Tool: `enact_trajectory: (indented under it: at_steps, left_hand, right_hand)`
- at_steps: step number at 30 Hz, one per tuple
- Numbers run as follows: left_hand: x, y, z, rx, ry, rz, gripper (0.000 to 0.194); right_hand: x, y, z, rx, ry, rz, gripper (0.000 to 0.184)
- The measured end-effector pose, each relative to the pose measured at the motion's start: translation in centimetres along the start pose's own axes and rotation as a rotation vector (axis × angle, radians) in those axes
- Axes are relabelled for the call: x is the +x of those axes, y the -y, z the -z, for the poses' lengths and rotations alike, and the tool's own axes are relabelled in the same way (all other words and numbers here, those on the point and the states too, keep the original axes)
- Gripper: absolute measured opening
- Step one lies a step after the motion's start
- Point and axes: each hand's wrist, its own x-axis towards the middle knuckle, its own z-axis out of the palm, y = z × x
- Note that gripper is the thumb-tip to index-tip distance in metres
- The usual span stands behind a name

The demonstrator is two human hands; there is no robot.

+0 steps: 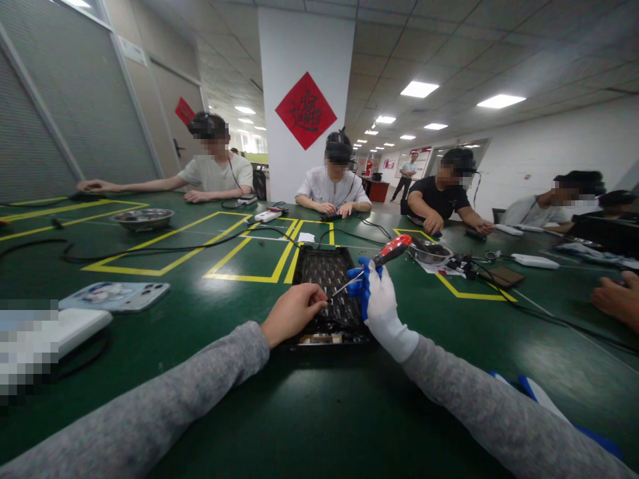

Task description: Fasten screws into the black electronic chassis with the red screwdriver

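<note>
A screwdriver (pixel 393 249) with a red and black handle slants down to the left. My right hand (pixel 378 299), in a white and blue glove, is closed around it near the handle's lower end. Its thin shaft points at the fingertips of my bare left hand (pixel 295 311). That hand is pinched over the middle of a black casing (pixel 359 256); whatever its fingers hold, if anything, is too small to make out. The casing lies on the table in front of me, with a dark textured inside and lighter parts along its near end.
The green table (pixel 210 399) carries yellow tape outlines and black cables. A phone (pixel 117 296) and a white device (pixel 74 332) lie at left. Metal bowls (pixel 144 218) stand left and right. A blue and white glove (pixel 544 399) lies near my right forearm. Several people sit around.
</note>
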Motion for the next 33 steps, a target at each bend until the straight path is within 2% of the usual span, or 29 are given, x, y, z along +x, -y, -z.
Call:
enact_trajectory:
  at_steps: [11,18,24,33]
  left_hand:
    - [0.3,-0.2,0.2,0.026,0.013,0.080,0.024]
    - [0.4,-0.4,0.3,0.015,0.018,0.126,0.025]
    - [0.4,-0.2,0.2,0.019,0.019,0.119,0.026]
    - [0.4,-0.3,0.4,0.050,0.035,0.114,0.023]
  right_hand:
    - [-0.3,0.2,-0.1,0.022,0.013,0.069,0.039]
    - [-1.6,1.4,-0.4,-0.124,0.132,0.168,0.036]
    - [-1.7,1.3,-0.4,-0.140,0.194,0.201,0.037]
    - [-2.7,1.7,0.1,-0.216,0.411,0.274,0.034]
